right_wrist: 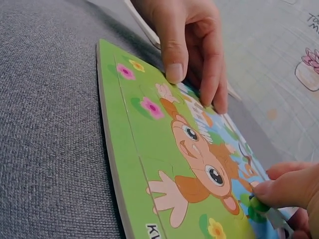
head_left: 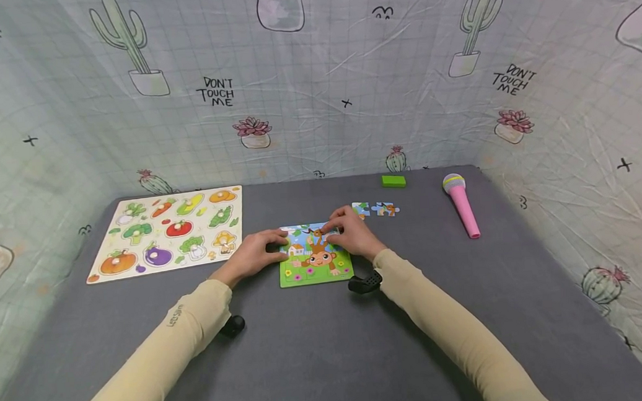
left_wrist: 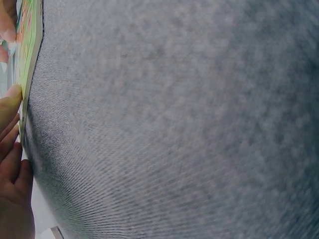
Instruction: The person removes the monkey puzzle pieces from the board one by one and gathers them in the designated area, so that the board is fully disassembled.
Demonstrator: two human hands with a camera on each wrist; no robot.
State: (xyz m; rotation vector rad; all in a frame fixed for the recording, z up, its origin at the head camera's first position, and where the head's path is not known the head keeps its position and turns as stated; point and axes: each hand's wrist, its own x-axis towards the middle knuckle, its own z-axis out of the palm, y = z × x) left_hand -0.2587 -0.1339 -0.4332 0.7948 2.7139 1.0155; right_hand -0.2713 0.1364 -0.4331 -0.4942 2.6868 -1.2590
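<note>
A jigsaw puzzle (head_left: 317,274) with a cartoon monkey on a green and blue scene lies flat on the table. At its left edge, my left hand (head_left: 256,253) grips the board with the thumb and bent fingers; the right wrist view shows that thumb (right_wrist: 174,67) at the rim. My right hand (head_left: 355,234) is over the upper right corner, thumb and fingers pinching a puzzle piece (right_wrist: 258,205) with green on it. Most of that piece is hidden by the fingers. Just beyond this hand lie two loose puzzle pieces (head_left: 385,209).
A wooden vegetable puzzle board (head_left: 156,242) lies at the left. Toward the back is a green block (head_left: 393,181). A pink toy microphone (head_left: 464,206) lies at the right. Printed cloth (head_left: 312,70) hangs behind and along both sides of the grey table (head_left: 309,350).
</note>
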